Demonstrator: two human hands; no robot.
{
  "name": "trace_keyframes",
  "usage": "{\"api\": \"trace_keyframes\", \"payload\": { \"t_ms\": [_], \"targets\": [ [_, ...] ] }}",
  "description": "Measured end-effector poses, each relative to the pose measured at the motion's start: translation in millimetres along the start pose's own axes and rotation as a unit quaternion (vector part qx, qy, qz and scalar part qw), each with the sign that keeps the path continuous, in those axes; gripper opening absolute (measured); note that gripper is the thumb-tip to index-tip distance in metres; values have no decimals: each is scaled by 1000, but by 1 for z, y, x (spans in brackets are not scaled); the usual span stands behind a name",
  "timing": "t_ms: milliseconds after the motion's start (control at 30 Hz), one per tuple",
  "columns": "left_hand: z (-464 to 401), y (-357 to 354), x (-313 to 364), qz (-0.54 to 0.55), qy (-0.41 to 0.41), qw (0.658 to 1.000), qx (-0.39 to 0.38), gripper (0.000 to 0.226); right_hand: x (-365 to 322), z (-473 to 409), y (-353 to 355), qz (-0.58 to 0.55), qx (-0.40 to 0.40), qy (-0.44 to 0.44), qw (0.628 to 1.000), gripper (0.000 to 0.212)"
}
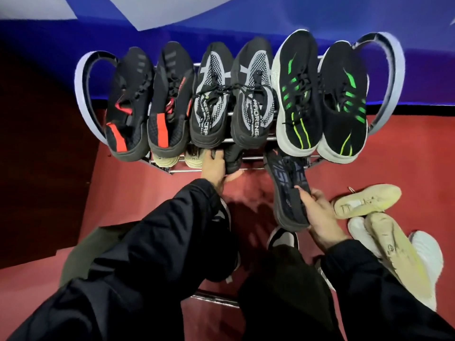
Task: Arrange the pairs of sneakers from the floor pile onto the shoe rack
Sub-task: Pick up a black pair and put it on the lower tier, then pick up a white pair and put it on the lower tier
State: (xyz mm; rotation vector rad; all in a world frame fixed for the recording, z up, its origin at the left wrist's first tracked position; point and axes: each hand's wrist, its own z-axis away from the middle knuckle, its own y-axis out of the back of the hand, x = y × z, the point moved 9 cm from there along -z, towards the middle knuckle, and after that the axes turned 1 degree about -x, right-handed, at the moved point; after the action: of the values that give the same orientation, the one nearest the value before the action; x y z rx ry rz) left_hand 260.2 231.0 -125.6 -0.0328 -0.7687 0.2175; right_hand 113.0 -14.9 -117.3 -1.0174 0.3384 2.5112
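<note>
— Two hands busy: your right hand (320,215) grips a dark sneaker (289,190) by its heel, toe aimed up-left at the lower shelf.

— And my left?

— Your left hand (215,168) holds its mate (232,157) already on that rail (253,158); the gap lies just right of it.

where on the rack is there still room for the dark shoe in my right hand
Top shelf is crowded: six sneakers across. On the lower shelf, bare bars show between the dark shoe your left hand grips and the dark sneaker in your right hand. Beige shoes fill its left end.
</note>
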Motion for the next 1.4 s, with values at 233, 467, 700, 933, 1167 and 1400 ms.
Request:
{"api": "trace_keyframes", "payload": {
  "t_ms": [233,467,700,933,1167,1400],
  "targets": [
    [-80,22,-42,-69,-30,993,89,85,6,-17,-22,-121,-67,8,990,44],
    [-30,15,-12,-248,-94,960,85,88,-1,-28,-57,-186,-105,-11,977,43],
    [-21,16,0,-293,-60,954,15,69,-34,-52,-97,-220,-60,17,973,40],
    [-9,8,2,-288,-78,954,-5,63,-21,-65,-118,-40,-44,-44,997,64],
    [1,0,1,-250,-78,964,-41,53,-13,-59,-122,-117,-78,-43,989,67],
    [22,-11,-17,-339,-73,938,-12,30,13,-29,-38,-56,-31,-68,996,17]
  ]
}}
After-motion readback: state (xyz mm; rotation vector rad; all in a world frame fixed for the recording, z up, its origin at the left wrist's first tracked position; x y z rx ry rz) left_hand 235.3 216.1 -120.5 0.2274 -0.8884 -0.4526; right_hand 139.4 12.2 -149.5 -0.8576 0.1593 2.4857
